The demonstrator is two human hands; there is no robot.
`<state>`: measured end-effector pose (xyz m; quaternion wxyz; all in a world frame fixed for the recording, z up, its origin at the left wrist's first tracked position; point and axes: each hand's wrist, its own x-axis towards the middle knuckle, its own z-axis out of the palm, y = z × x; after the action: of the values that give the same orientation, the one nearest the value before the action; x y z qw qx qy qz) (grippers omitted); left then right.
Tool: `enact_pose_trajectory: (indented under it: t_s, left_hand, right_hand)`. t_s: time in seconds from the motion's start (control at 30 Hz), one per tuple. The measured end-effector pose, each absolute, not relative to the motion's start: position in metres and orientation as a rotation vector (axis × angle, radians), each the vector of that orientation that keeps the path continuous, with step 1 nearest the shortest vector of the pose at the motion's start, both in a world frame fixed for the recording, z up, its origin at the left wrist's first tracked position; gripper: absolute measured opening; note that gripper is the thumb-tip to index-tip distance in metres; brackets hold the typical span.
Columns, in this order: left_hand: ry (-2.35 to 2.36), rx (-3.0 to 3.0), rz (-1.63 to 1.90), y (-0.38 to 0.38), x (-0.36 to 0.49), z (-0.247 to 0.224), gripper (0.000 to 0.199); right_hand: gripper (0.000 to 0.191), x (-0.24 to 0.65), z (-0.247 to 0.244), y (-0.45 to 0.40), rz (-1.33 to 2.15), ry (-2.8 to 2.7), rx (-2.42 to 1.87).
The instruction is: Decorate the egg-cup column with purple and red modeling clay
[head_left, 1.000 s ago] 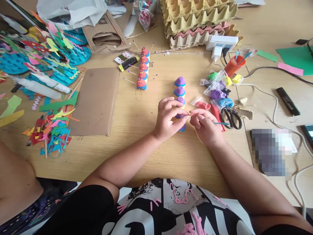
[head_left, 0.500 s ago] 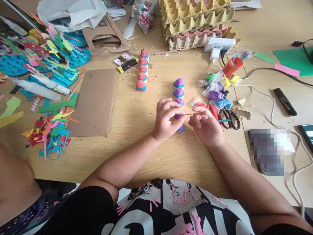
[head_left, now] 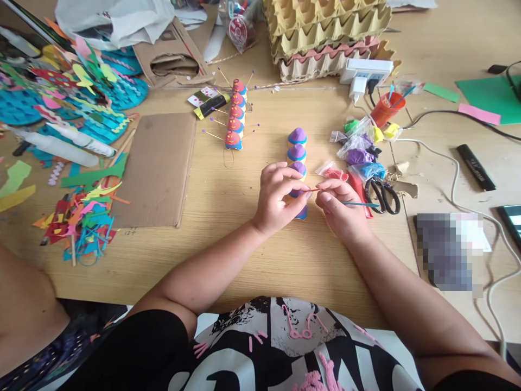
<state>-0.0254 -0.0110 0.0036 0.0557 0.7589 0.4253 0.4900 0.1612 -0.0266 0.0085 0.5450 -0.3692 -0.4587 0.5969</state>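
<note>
A caterpillar made of purple-topped egg-carton cups (head_left: 297,146) lies on the wooden table at the centre. My left hand (head_left: 279,196) is closed over its near segments, hiding them. My right hand (head_left: 340,209) pinches a thin red stick (head_left: 312,190) whose tip touches the caterpillar between my two hands. A blue stick (head_left: 360,204) also pokes out to the right from that hand. A second caterpillar with red tops and purple-tipped sticks (head_left: 235,120) lies further back to the left.
Scissors (head_left: 382,194) and small bags of coloured clay (head_left: 360,155) lie right of my hands. A cardboard sheet (head_left: 157,168) and paper scraps (head_left: 83,214) sit left. Egg trays (head_left: 325,32), a power strip (head_left: 368,69) and an orange cup (head_left: 385,108) stand at the back. Cables run along the right.
Both hands stay on the purple caterpillar. My right hand has shifted slightly and pushed the red stick a little closer to the caterpillar.
</note>
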Motion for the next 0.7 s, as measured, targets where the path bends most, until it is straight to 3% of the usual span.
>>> enact_pose_trajectory:
  t_s: [0.17,0.7]
  left_hand:
    - [1.215,2.261,1.52,-0.0119,-0.024,0.004,0.011]
    - [1.257,2.318,1.424,-0.013,-0.0247,0.005,0.019]
  right_hand:
    - [0.025,0.1613,0.0078,-0.0282,1.373,-1.077,-0.891]
    - [0.03,0.1629,0.0058,-0.0277,1.321,-1.12,-0.972]
